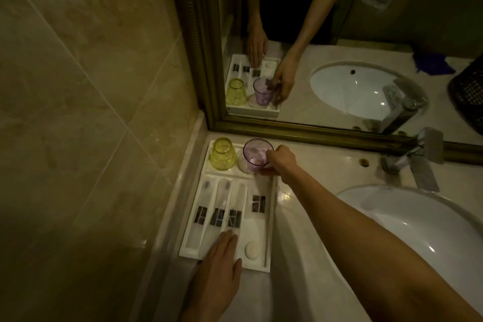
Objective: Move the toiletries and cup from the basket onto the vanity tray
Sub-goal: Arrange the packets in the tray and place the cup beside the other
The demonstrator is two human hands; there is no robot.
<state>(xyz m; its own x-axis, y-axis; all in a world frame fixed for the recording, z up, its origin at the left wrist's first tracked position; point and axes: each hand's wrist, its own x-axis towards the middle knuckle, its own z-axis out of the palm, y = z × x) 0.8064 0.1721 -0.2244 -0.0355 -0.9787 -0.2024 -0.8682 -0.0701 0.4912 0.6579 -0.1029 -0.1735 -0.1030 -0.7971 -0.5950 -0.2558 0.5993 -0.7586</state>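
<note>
A white vanity tray (271, 219) lies on the marble counter in the corner by the mirror. In its far section a yellow cup (223, 153) stands upside down, and a purple cup (254, 155) stands upright on a round coaster. My right hand (281, 162) grips the purple cup's right rim. Several wrapped toiletry packets (218, 213) lie in the tray's long slots, a flat packet (257, 202) in the wider slot, and a round soap (252, 250) at the near end. My left hand (218, 264) rests flat, fingers apart, on the tray's near edge.
A white sink basin (418, 227) fills the right side, with a chrome faucet (415, 158) behind it. The gold-framed mirror (300, 34) rises at the counter's back. A dark woven basket (467, 97) shows only as a reflection at the right. A tiled wall (78, 112) closes the left.
</note>
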